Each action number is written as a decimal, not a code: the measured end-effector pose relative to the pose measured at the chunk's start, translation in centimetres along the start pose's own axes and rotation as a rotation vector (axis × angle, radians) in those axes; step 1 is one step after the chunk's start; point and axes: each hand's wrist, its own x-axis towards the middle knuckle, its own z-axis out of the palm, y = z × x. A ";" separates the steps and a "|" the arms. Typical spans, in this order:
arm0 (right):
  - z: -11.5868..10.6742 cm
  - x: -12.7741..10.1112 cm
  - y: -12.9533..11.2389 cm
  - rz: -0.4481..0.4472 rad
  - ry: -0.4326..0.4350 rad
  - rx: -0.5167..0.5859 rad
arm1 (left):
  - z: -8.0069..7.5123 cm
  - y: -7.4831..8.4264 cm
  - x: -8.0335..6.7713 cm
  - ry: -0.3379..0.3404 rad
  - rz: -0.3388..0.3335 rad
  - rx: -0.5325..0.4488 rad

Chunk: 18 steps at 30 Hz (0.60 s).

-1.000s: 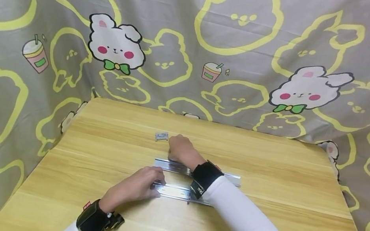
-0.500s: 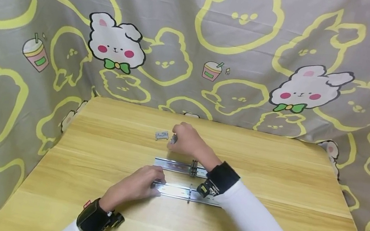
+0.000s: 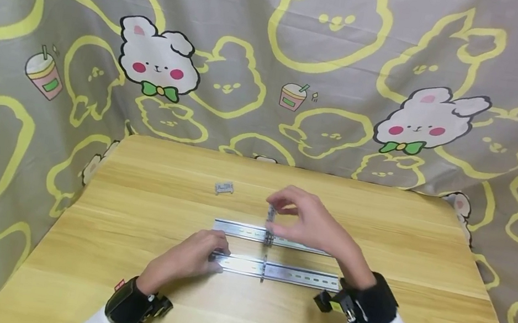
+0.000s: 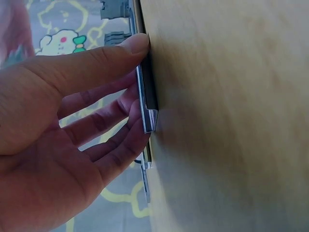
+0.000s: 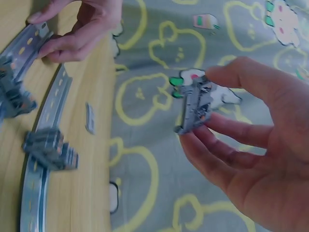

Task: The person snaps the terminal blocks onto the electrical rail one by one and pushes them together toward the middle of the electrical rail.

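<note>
The small grey clip [image 5: 195, 106] in the right hand [image 3: 314, 227] looks like a moulded plastic terminal block: light, rigid, with thin edges and little latching lugs that could snap if squeezed hard or twisted. It is narrow and flat-sided, so the sensible hold is a pinch across its two broad faces, leaving the notched foot free to meet a rail. That is about how the right hand has it: thumb and fingertips curled lightly round the piece, the other fingers loosely spread, holding it in the air just above the far rail [image 3: 238, 230], near the clip already seated there [image 3: 269, 238].

The two metal rails are stiff, thin, slotted and shiny, likely slippery on the wooden bench [image 3: 132, 204] and sharp at the cut ends. The left hand [image 3: 189, 257] steadies the near rail [image 3: 282, 273] at its 9 o'clock end, thumb pressed along the near edge and fingers curled over the far edge, gripping it flat against the bench; the left wrist view shows that grip plainly.

A spare clip [image 3: 224, 187] lies loose on the bench at about 10 o'clock from the right hand, apart from both rails.
</note>
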 end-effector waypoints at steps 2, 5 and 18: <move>-0.5 -1.7 0.4 -0.001 -0.002 -0.006 | 0.0 0.1 0.0 -0.003 -0.004 0.001; -0.9 -4.0 1.4 -0.003 -0.004 0.013 | 0.1 0.1 0.0 -0.004 -0.012 0.007; -2.5 -11.9 6.7 0.044 -0.014 0.034 | 0.1 0.4 -0.2 -0.011 -0.037 0.004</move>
